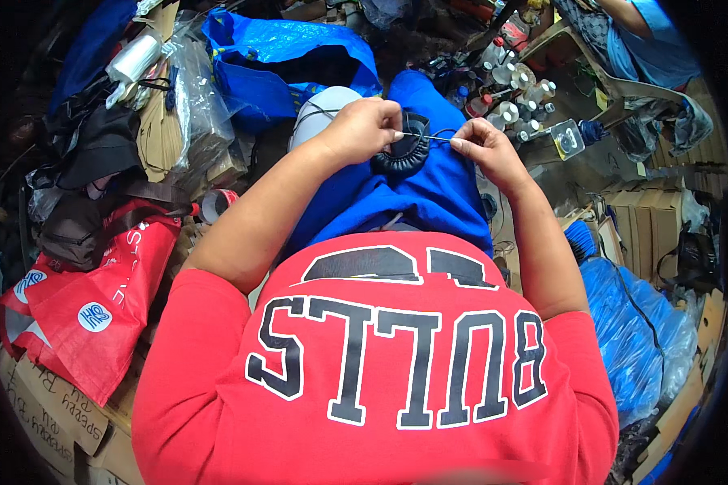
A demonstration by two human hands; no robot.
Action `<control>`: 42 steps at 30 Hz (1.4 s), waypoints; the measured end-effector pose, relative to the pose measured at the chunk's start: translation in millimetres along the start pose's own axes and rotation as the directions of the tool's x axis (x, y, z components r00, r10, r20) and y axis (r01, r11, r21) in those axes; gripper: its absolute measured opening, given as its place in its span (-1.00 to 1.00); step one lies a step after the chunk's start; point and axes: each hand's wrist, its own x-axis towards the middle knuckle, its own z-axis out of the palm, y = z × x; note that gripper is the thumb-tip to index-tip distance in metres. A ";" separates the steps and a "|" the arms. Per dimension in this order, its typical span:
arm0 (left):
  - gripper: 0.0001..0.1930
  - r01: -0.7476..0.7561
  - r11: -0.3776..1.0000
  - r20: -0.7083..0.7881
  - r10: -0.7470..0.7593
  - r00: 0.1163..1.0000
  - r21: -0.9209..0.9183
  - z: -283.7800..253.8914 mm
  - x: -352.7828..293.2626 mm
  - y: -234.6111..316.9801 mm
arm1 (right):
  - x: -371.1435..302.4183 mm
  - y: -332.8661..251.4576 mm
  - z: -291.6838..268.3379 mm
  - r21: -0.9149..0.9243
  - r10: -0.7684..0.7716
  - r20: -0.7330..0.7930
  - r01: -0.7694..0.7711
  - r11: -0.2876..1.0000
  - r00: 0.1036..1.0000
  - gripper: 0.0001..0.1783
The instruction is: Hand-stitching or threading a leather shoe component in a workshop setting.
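Observation:
On my lap, between my blue-trousered knees, rests a black shoe-like piece [400,159] with a gathered, puckered rim. Above it my left hand [364,131] pinches one end of a thin, pale thread [425,137] between thumb and finger. My right hand [487,153] pinches the other end, so the line is stretched nearly level across the black piece. A small dark loop of cord curves up beside my right fingertips. Whether a needle is on the thread is too small to tell. Dark cord also lies across a white pad [325,105] over my left knee.
A blue bag [255,81] gapes beyond my knees. Several bottles [510,109] stand at far right, near another person's light-blue clothing [655,48]. To my left are a red bag [129,283] and cardboard [65,404]; to my right, a blue plastic bundle [623,323].

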 end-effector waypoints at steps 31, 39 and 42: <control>-0.85 -0.232 0.924 0.105 0.210 0.972 0.305 4.5 5.1 6.4 | 0.8 -71.2 -6.8 -0.837 -0.369 0.285 0.417 0.353 0.885 -0.87; -0.91 -0.307 0.889 0.161 0.267 0.950 0.340 -4.7 -3.1 2.1 | 13.0 -60.5 17.8 -0.838 -0.216 0.393 0.445 0.316 0.894 -0.95; -0.92 -0.328 0.834 0.127 0.303 0.944 0.443 -26.0 -22.4 -8.8 | 8.7 -37.3 -2.3 -0.807 -0.283 0.358 0.448 0.385 0.890 -0.96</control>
